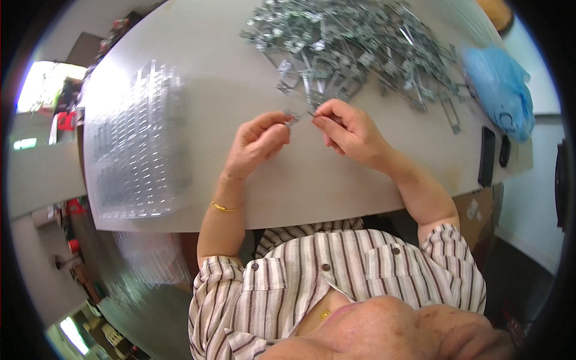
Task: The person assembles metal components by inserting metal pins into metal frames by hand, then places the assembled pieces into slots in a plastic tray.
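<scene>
My left hand (262, 141) pinches a small silvery metal part (293, 119) between thumb and fingers, over the table in front of my chest. Close beside it, my right hand (350, 130) is closed in a pinch, its fingertips turned toward that part. A thin dark tip pokes out of the right fingers, too small to make out. Just beyond both hands spreads a large heap of metal pieces (354, 51), many of them wire loops with small metal blocks. One loose loop (450, 114) lies at the heap's right edge.
At the left on the table (288, 198) lies a clear plastic tray (138, 144) with rows of small slots. To the right are a blue plastic bag (498, 90), a black phone-like slab (487, 156) and a small black object (505, 150). More clear plastic (153, 258) sits below the table's left edge.
</scene>
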Demonstrator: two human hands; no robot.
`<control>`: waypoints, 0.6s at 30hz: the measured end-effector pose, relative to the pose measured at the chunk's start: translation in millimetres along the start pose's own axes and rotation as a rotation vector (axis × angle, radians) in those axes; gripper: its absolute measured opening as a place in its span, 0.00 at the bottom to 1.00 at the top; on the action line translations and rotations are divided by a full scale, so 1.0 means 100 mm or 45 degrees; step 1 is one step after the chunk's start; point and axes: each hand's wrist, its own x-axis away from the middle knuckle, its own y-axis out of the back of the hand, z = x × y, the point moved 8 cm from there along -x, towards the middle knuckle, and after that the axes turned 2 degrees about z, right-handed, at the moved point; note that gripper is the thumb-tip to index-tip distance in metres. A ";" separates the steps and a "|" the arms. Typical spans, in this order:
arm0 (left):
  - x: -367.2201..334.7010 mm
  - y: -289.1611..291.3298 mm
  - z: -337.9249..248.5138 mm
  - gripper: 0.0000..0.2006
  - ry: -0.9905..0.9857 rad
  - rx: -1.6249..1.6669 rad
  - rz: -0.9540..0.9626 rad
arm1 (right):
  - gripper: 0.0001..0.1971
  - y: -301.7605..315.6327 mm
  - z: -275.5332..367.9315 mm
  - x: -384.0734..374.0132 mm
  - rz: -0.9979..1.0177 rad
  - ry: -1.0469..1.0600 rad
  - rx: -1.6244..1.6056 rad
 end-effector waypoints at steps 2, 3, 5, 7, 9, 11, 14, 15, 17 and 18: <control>0.01 -0.03 -0.01 0.14 0.040 -0.090 0.029 | 0.07 -0.03 -0.02 0.01 0.008 -0.007 -0.079; 0.00 -0.08 -0.01 0.13 0.024 -0.102 0.071 | 0.08 -0.01 -0.06 0.03 -0.018 -0.046 -0.158; -0.02 -0.14 0.00 0.12 0.028 -0.087 0.080 | 0.10 0.02 -0.12 0.03 0.036 -0.016 -0.246; -0.02 -0.15 -0.02 0.13 0.045 -0.087 0.088 | 0.10 0.00 -0.09 0.05 0.077 -0.024 -0.227; -0.01 -0.17 -0.05 0.14 0.025 -0.098 0.085 | 0.11 -0.03 -0.06 0.07 0.092 -0.043 -0.199; 0.01 -0.17 -0.04 0.15 0.014 -0.094 0.103 | 0.13 -0.07 -0.04 0.08 0.123 -0.062 -0.194; 0.01 -0.20 -0.08 0.16 -0.094 -0.230 0.202 | 0.13 -0.10 -0.02 0.06 0.169 -0.111 -0.324; 0.01 -0.21 -0.09 0.17 -0.070 -0.241 0.219 | 0.13 -0.10 0.00 0.05 0.180 -0.107 -0.318; 0.01 -0.22 -0.09 0.17 -0.050 -0.252 0.226 | 0.13 -0.09 0.01 0.05 0.191 -0.158 -0.489; 0.01 -0.23 -0.08 0.18 -0.058 -0.211 0.233 | 0.13 -0.07 0.00 0.04 0.200 -0.157 -0.484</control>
